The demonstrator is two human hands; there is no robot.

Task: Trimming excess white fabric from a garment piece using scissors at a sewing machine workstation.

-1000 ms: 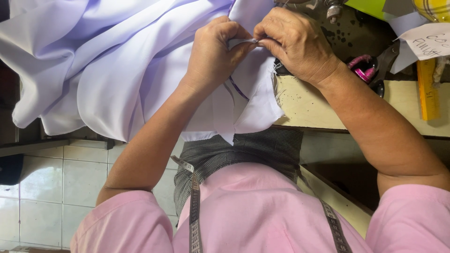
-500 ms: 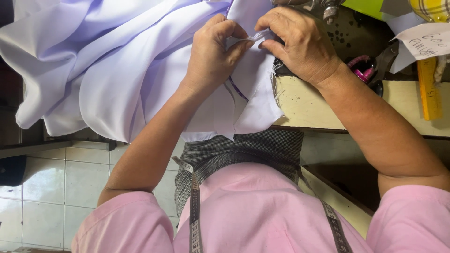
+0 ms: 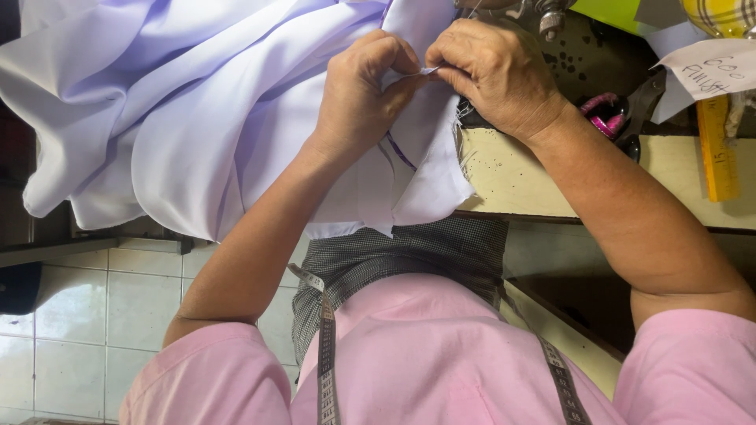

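A large pale lilac fabric (image 3: 181, 118) is bunched over the edge of the cream sewing table (image 3: 520, 177) and hangs toward the floor. My left hand (image 3: 366, 90) pinches a folded edge of this fabric between thumb and fingers. My right hand (image 3: 496, 71) grips the same edge just to the right, and the fingertips of both hands almost touch. A thin purple line runs along the fabric below my left wrist. Part of the sewing machine head (image 3: 543, 16) shows right behind my right hand.
Pink-handled scissors (image 3: 606, 118) lie on the table right of my right wrist. A yellow ruler (image 3: 717, 149) and a paper note (image 3: 709, 67) sit at the far right. A measuring tape (image 3: 327, 346) hangs round my neck. Tiled floor (image 3: 71, 307) lies below left.
Both hands have stayed pinched on the fabric edge, shifting only slightly; the fold between the fingertips looks a little tighter.
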